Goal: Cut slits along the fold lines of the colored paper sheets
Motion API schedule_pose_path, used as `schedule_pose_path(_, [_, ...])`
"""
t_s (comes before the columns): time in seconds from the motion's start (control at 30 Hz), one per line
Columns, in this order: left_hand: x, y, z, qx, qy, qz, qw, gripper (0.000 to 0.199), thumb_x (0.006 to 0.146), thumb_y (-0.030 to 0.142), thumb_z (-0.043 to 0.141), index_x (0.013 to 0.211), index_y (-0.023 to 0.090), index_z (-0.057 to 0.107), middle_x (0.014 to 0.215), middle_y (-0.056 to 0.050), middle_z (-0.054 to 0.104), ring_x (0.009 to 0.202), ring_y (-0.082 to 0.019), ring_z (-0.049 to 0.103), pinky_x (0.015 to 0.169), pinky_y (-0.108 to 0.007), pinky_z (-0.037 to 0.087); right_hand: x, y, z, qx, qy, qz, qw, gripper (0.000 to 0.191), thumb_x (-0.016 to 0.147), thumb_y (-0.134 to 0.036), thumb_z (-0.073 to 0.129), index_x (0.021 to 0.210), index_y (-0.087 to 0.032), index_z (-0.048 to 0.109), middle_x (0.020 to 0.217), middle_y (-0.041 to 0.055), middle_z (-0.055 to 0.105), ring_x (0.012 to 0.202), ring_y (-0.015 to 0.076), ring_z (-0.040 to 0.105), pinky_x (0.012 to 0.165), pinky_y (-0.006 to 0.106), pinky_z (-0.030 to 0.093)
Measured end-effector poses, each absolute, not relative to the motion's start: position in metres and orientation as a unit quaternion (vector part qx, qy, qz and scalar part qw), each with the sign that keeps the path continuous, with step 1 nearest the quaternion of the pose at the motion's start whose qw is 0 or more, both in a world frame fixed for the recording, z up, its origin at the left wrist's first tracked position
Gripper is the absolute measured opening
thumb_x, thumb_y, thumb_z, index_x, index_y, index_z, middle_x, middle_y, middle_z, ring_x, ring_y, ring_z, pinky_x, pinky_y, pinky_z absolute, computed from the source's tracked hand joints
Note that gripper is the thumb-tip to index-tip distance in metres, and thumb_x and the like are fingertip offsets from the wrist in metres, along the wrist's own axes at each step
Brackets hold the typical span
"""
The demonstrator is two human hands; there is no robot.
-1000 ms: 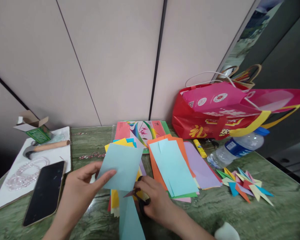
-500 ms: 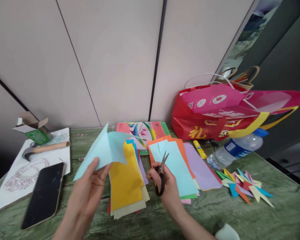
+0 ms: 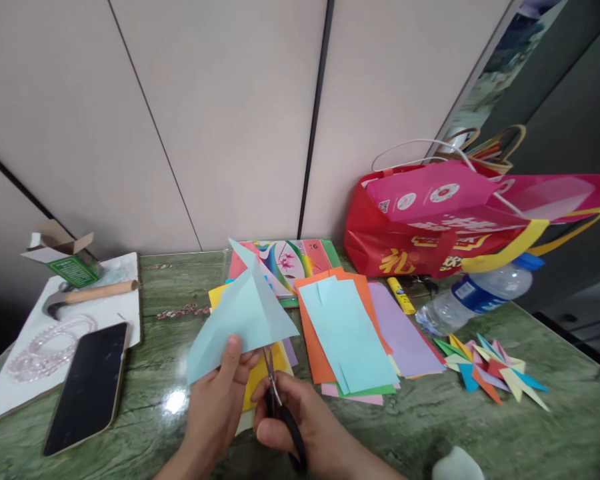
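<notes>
A light blue sheet of paper [image 3: 240, 307], creased and partly folded up, is pinched along its lower edge by my left hand [image 3: 217, 397]. My right hand [image 3: 305, 417] is closed on black-handled scissors [image 3: 280, 403]. The blades point up, their tips at the lower edge of the sheet, just right of my left fingers; whether they cut into it I cannot tell. Under the hands lies a stack of yellow and cream paper [image 3: 260, 387], largely covered. More light blue sheets [image 3: 353, 333] rest on orange paper [image 3: 307, 340] to the right.
Purple paper [image 3: 405, 333], a yellow glue stick [image 3: 401, 295], a plastic bottle [image 3: 473, 300] and folded paper pieces [image 3: 495, 370] lie right. Behind them stands a red bag [image 3: 405, 233]. Leftward are a phone [image 3: 87, 387], a sickle-like tool [image 3: 95, 293], beads [image 3: 45, 353] and a small box [image 3: 70, 260].
My left hand has brought the blue sheet right and a little down. The scissors in my right hand have moved left and down, from over the blue stack to the sheet's lower edge.
</notes>
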State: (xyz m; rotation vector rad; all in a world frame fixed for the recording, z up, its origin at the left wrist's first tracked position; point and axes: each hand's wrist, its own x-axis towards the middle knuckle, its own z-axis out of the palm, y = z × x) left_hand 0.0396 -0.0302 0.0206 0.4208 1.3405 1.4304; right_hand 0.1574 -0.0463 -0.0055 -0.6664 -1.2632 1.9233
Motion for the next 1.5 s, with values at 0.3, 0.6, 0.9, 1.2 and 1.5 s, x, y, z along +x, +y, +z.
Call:
schedule_pose_path(0.3, [0.029, -0.036, -0.018, 0.371, 0.684, 0.498, 0.383, 0.043, 0.068, 0.056, 0.057, 0.073, 0.016, 0.071, 0.081, -0.009, 0.076, 0.094, -0.03, 0.064, 0.095, -0.043, 0.04, 0.16, -0.039, -0.016, -0.284, -0.453, 0.741, 0.407, 0.049, 0.061, -0.054, 0.071, 0.084, -0.017, 0.048, 0.07, -0.0024, 0.042, 0.061, 0.0103, 0.035, 0.055, 0.023, 0.029])
schedule_pose_path(0.6, [0.03, -0.035, -0.017, 0.413, 0.704, 0.493, 0.3, 0.042, 0.068, 0.054, 0.056, 0.082, 0.016, 0.069, 0.096, -0.01, 0.073, 0.099, -0.028, 0.062, 0.094, -0.037, 0.041, 0.164, -0.036, -0.018, -0.286, -0.462, 0.732, 0.412, 0.047, 0.063, -0.048, 0.072, 0.088, -0.016, 0.049, 0.071, -0.0022, 0.044, 0.062, 0.0098, 0.037, 0.056, 0.023, 0.029])
schedule_pose_path(0.9, [0.03, -0.037, -0.017, 0.424, 0.703, 0.492, 0.288, 0.042, 0.069, 0.053, 0.055, 0.083, 0.016, 0.068, 0.094, -0.01, 0.072, 0.098, -0.027, 0.062, 0.093, -0.035, 0.042, 0.165, -0.037, -0.019, -0.308, -0.458, 0.731, 0.401, 0.052, 0.058, -0.046, 0.077, 0.089, -0.014, 0.05, 0.073, -0.0017, 0.045, 0.066, 0.0112, 0.041, 0.06, 0.025, 0.031])
schedule_pose_path(1.2, [0.028, -0.037, -0.022, 0.424, 0.705, 0.482, 0.301, 0.041, 0.069, 0.054, 0.054, 0.074, 0.017, 0.071, 0.089, -0.01, 0.074, 0.094, -0.03, 0.064, 0.091, -0.041, 0.043, 0.165, -0.037, -0.017, -0.307, -0.455, 0.735, 0.398, 0.049, 0.059, -0.045, 0.075, 0.088, -0.015, 0.049, 0.07, -0.0033, 0.044, 0.062, 0.0097, 0.038, 0.057, 0.024, 0.028])
schedule_pose_path(1.5, [0.028, -0.037, -0.019, 0.425, 0.709, 0.486, 0.285, 0.04, 0.069, 0.053, 0.055, 0.076, 0.017, 0.071, 0.089, -0.009, 0.075, 0.093, -0.029, 0.064, 0.09, -0.04, 0.045, 0.165, -0.037, -0.022, -0.297, -0.45, 0.738, 0.406, 0.047, 0.06, -0.042, 0.076, 0.089, -0.015, 0.05, 0.07, -0.0034, 0.044, 0.061, 0.0098, 0.039, 0.057, 0.024, 0.029])
